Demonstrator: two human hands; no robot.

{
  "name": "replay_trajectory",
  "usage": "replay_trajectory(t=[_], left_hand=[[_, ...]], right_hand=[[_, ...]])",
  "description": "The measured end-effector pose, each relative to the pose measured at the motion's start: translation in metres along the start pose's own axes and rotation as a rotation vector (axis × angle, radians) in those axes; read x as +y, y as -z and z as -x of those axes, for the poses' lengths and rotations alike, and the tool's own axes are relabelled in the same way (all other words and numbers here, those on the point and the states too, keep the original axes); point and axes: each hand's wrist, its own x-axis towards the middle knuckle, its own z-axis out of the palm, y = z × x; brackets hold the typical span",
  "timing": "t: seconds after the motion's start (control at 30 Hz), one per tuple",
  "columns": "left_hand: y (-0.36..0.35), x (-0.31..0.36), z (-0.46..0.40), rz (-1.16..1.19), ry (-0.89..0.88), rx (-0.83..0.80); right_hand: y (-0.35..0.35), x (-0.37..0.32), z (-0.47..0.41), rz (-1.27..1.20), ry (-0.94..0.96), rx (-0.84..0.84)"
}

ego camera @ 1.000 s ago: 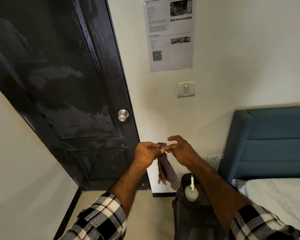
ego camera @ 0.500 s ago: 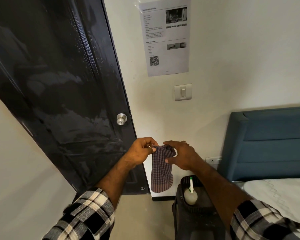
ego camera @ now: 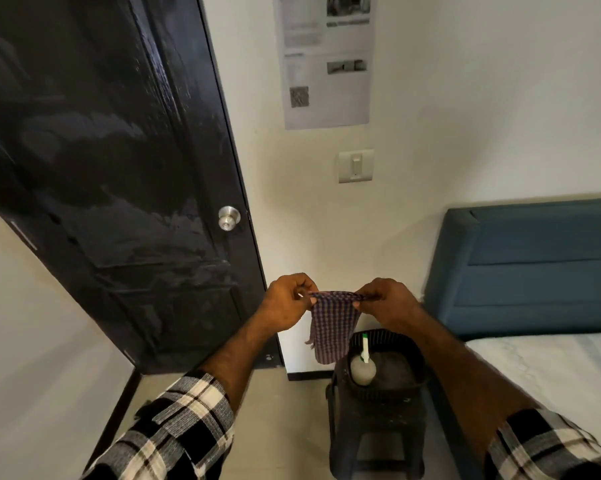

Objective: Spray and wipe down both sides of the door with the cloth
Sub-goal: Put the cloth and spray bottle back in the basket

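A checked purple cloth [ego camera: 330,323] hangs stretched between my two hands in front of the wall. My left hand [ego camera: 288,303] pinches its top left corner, and my right hand [ego camera: 383,301] pinches the top right corner. The black door [ego camera: 112,174] with wet streaks stands shut at the left, its silver knob [ego camera: 228,218] left of and above my hands. A white spray bottle [ego camera: 363,367] with a green and white nozzle stands in a dark basket [ego camera: 396,382] just below the cloth.
The basket sits on a dark plastic stool [ego camera: 375,434]. A bed with a blue headboard [ego camera: 534,265] and white sheet [ego camera: 551,375] fills the right. A light switch [ego camera: 356,165] and a paper notice [ego camera: 326,60] are on the wall. A white wall [ego camera: 32,341] runs along the left.
My hands have moved apart and spread the bunched cloth out flat between them. The view has shifted slightly downward.
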Motion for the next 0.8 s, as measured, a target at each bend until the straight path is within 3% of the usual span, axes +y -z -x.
replay_trajectory(t=[0.43,0.8], left_hand=[[-0.199,-0.038,0.016,-0.045,0.138,-0.143],[-0.319,-0.108,-0.018,-0.091,0.270,-0.288]], right_hand=[[-0.005,0.171,0.073,0.090,-0.349,0.015],[-0.044,0.296,0.040,0.204,-0.488,-0.024]])
